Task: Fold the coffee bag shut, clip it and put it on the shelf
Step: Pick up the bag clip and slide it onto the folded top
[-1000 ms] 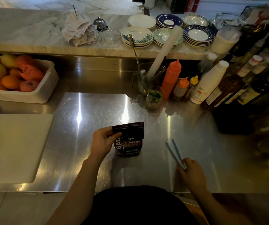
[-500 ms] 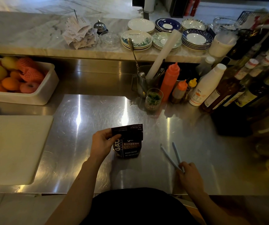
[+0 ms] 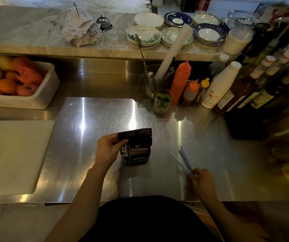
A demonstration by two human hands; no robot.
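A dark coffee bag (image 3: 137,151) stands upright on the steel counter (image 3: 95,119), its top flap folded forward over the front. My left hand (image 3: 108,150) pinches the left end of that folded flap. To the right, a pale blue bag clip (image 3: 182,160) is spread open in a V. My right hand (image 3: 202,183) holds it by its hinged near end, just above the counter and well apart from the bag.
A white cutting board (image 3: 13,154) lies at the left, and a tub of fruit (image 3: 41,98) sits behind it. Sauce bottles (image 3: 180,81), a small glass (image 3: 163,103) and tall bottles (image 3: 241,89) crowd the back right. Stacked plates (image 3: 145,35) sit on the raised marble ledge.
My right hand has lifted the clip slightly and spread its arms wider. My left hand keeps the bag's flap pinched in the same place.
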